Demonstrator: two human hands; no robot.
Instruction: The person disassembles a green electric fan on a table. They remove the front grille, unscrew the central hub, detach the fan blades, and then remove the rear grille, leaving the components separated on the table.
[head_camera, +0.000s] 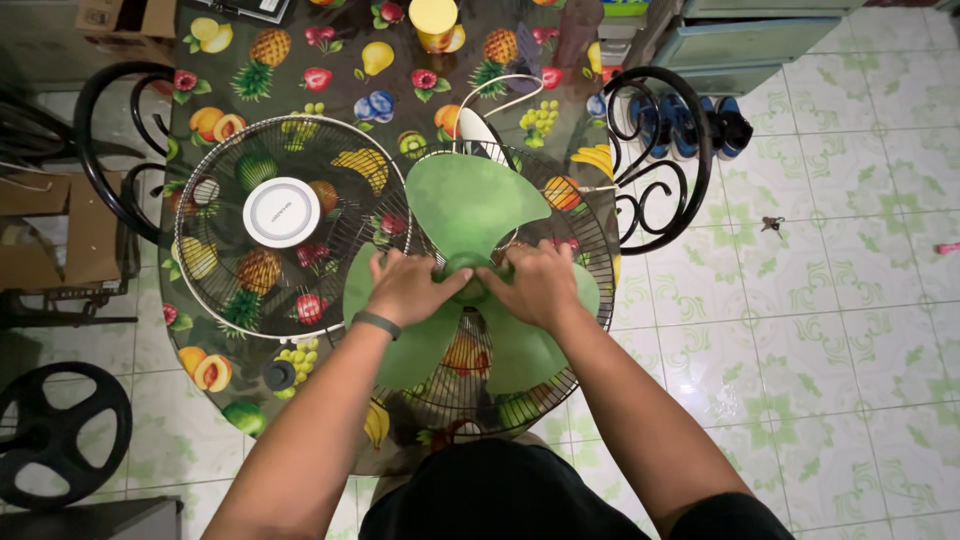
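Quick count: two bare hands, left hand (405, 288) and right hand (535, 285), both on one green plastic three-bladed fan propeller (470, 205). Two round wire fan grilles: front grille with white centre cap (225, 165) at 9 o'clock, rear grille (590, 225) under the blades. One yellow-lidded cup (433, 22) at 12. One black round fan base (60, 432) at 8.

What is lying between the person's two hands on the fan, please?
In the head view, the green fan blade's hub lies between the left hand and the right hand, both gripping it.
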